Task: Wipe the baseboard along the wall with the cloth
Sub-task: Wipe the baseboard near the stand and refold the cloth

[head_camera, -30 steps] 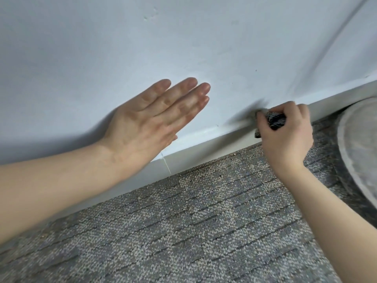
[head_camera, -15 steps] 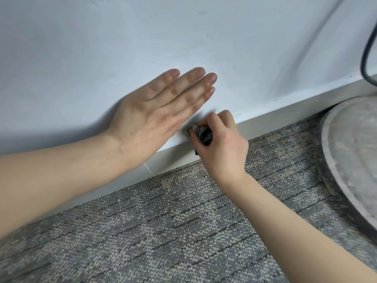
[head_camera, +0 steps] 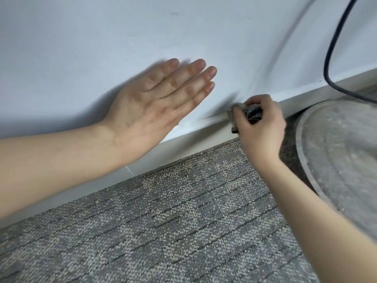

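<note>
A white baseboard (head_camera: 191, 142) runs along the foot of the pale wall (head_camera: 122, 37), rising from lower left to upper right. My right hand (head_camera: 263, 129) is closed around a small dark patterned cloth (head_camera: 253, 113) and presses it against the top edge of the baseboard. My left hand (head_camera: 155, 105) lies flat on the wall above the baseboard, fingers straight and together, holding nothing. It sits to the left of the cloth, apart from it.
Grey patterned carpet (head_camera: 173, 221) covers the floor in front of the baseboard. A large round grey base (head_camera: 336, 150) lies on the floor at the right, close to my right hand. A black cable (head_camera: 330, 48) hangs down the wall above it.
My right hand slid the cloth left along the baseboard towards my left hand, then back right towards the round base. The left hand stayed flat on the wall.
</note>
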